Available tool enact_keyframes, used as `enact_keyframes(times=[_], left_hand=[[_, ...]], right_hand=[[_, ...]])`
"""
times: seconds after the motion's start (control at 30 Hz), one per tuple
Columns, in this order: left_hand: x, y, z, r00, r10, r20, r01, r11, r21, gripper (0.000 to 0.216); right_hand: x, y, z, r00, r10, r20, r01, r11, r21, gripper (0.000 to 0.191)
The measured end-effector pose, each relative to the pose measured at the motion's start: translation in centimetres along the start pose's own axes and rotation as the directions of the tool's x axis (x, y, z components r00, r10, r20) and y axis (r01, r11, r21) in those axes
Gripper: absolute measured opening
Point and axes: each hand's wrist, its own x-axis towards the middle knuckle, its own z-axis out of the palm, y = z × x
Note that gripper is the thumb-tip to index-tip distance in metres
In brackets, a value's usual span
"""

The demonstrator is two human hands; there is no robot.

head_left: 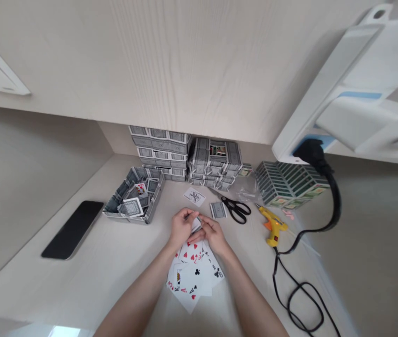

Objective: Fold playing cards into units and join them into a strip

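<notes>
My left hand and my right hand meet over the desk, their fingers closed around a small playing card between them. Part of that card is hidden by my fingers. Below my hands, several playing cards lie face up in an overlapping fan between my forearms. Just beyond my fingers a joker card lies face up. To the right of it a card lies back up, beside black-handled scissors.
A box made of cards holds loose cards at left, near a black phone. Card-built boxes stand stacked at the back. Right are green-striped card packs, a yellow glue gun and its black cord. A shelf panel overhangs the desk.
</notes>
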Motion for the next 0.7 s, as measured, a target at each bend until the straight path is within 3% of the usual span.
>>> enact_keyframes(times=[0.2, 0.37, 0.5, 0.6, 0.7], left_hand=[[0.4, 0.8, -0.4, 0.995, -0.090, 0.046, 0.096, 0.985, -0.144, 0.025], [0.4, 0.9, -0.2, 0.999, -0.024, -0.040, 0.019, 0.992, -0.128, 0.023], [0.0, 0.8, -0.1, 0.984, 0.145, -0.104, -0.145, 0.989, 0.004, 0.019], [-0.4, 1.1, -0.3, 0.939, 0.340, -0.062, -0.330, 0.935, 0.126, 0.014], [-0.8, 1.4, -0.3, 0.904, 0.428, -0.008, -0.414, 0.878, 0.242, 0.012]], right_hand=[[-0.2, -0.3, 0.1, 0.997, -0.025, 0.079, 0.019, 0.997, 0.077, 0.047], [-0.3, -0.3, 0.7, 0.993, -0.107, -0.052, 0.108, 0.994, 0.023, 0.041], [-0.5, -0.7, 0.4, 0.952, -0.225, -0.208, 0.208, 0.973, -0.101, 0.036], [-0.6, -1.1, -0.3, 0.895, -0.347, -0.281, 0.301, 0.934, -0.193, 0.032], [-0.5, -1.1, -0.9, 0.845, -0.432, -0.314, 0.349, 0.892, -0.288, 0.029]])
